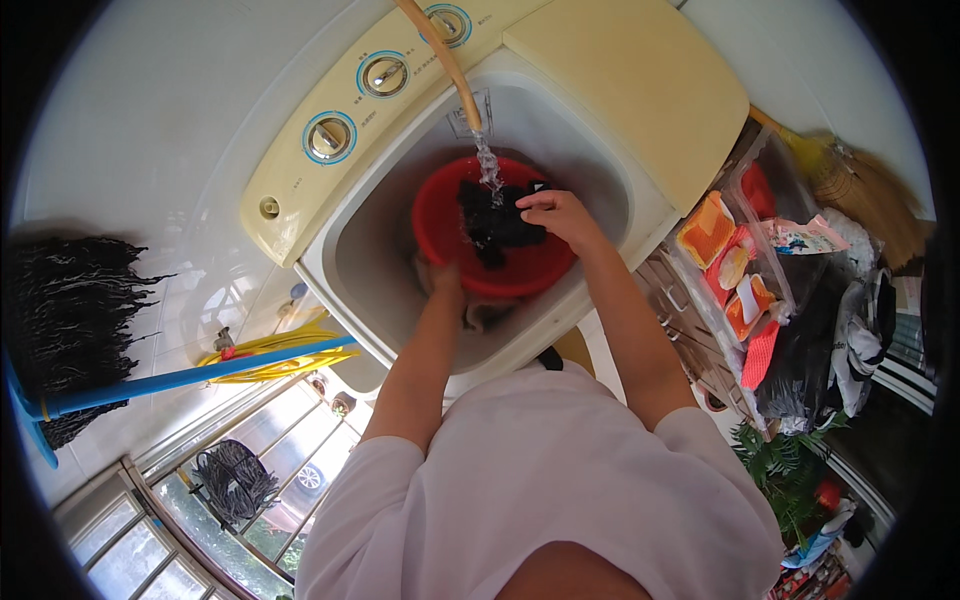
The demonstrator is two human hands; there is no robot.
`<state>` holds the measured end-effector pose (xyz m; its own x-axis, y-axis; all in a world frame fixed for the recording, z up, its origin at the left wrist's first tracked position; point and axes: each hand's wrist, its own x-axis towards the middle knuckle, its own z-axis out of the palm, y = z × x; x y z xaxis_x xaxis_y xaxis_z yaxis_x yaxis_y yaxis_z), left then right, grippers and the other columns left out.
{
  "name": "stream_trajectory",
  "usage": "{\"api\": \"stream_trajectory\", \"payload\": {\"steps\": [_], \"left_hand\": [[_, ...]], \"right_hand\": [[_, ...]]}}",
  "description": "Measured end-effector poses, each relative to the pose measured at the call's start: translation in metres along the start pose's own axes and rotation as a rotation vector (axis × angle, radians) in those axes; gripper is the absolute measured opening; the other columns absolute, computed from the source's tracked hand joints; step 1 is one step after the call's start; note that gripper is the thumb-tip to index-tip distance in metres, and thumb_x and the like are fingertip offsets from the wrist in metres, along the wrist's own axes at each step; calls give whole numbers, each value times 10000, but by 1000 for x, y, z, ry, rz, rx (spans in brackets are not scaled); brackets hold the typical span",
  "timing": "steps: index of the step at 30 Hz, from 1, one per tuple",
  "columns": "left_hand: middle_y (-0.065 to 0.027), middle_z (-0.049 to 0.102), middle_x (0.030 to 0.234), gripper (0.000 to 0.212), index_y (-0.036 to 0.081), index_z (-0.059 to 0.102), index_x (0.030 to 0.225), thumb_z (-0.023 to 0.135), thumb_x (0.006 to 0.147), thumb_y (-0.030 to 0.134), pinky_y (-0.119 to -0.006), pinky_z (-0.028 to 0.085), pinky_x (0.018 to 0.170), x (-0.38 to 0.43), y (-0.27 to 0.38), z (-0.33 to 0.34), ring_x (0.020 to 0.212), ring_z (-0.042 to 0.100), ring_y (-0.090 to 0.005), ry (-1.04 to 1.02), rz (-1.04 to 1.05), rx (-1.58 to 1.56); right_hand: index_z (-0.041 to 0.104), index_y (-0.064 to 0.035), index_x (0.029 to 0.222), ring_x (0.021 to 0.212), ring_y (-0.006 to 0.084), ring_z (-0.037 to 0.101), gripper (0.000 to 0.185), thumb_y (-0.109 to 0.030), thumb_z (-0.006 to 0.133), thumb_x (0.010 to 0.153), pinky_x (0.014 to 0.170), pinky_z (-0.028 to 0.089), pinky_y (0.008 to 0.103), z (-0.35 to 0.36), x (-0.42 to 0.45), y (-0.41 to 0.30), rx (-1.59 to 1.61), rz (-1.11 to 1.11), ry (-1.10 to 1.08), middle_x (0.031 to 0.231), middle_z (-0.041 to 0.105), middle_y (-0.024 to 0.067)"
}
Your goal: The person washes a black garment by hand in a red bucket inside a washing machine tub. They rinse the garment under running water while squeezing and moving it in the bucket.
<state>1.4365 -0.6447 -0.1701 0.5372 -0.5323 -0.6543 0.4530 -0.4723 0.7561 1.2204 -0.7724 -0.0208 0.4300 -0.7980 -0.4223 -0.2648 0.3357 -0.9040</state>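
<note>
A red plastic basin rests inside the wash tub of a cream washing machine. Black cloth lies wet in the basin. Water pours onto it from the end of an orange-tan hose. My left hand grips the basin's near left side, its fingers partly hidden and blurred. Over the right edge of the cloth is my right hand, fingers bent; whether they pinch the fabric cannot be made out. More fabric shows dimly below the basin.
Control dials line the machine's back panel, and a closed cream lid covers its right side. A blue mop handle and yellow hose coil are at left. Sponges, bags and a straw broom crowd the right.
</note>
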Motion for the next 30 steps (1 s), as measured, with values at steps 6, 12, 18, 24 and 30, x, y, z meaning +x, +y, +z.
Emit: {"api": "stream_trajectory", "payload": {"steps": [6,12,18,24,30], "left_hand": [[-135,492,1248,586,73,396,1309,594,760,23,-377,430,953,0,-4,-6,1127,501,-295,85,187,394],[-134,546,1126,479,46,477,1202,627,747,53,-373,458,893,13,-9,-7,1021,551,-293,160,259,536],[-123,612,959,334,15,572,1064,650,746,79,-366,497,798,10,12,25,862,612,-279,221,428,654],[24,498,667,103,107,577,896,502,903,177,-250,290,406,-1,81,103,498,405,-86,-414,-300,-36],[-23,502,651,119,98,569,839,499,894,177,-318,351,470,43,79,132,544,451,-164,-524,-17,462]], "right_hand": [[670,-61,1059,742,162,626,328,-175,671,752,707,481,291,7,5,16,-201,-50,-86,793,670,86],[670,-66,1055,754,194,641,335,-183,683,741,717,488,303,6,10,29,-247,-81,-75,805,674,115],[668,-80,1056,770,222,646,331,-188,673,743,722,493,324,7,7,20,-393,-78,-56,812,673,116],[648,-62,1079,739,173,621,323,-174,659,776,711,482,303,11,7,16,-462,-82,-16,788,659,87],[668,-77,1033,813,264,648,309,-168,666,737,759,503,362,12,2,10,-479,-79,26,863,671,136]]}}
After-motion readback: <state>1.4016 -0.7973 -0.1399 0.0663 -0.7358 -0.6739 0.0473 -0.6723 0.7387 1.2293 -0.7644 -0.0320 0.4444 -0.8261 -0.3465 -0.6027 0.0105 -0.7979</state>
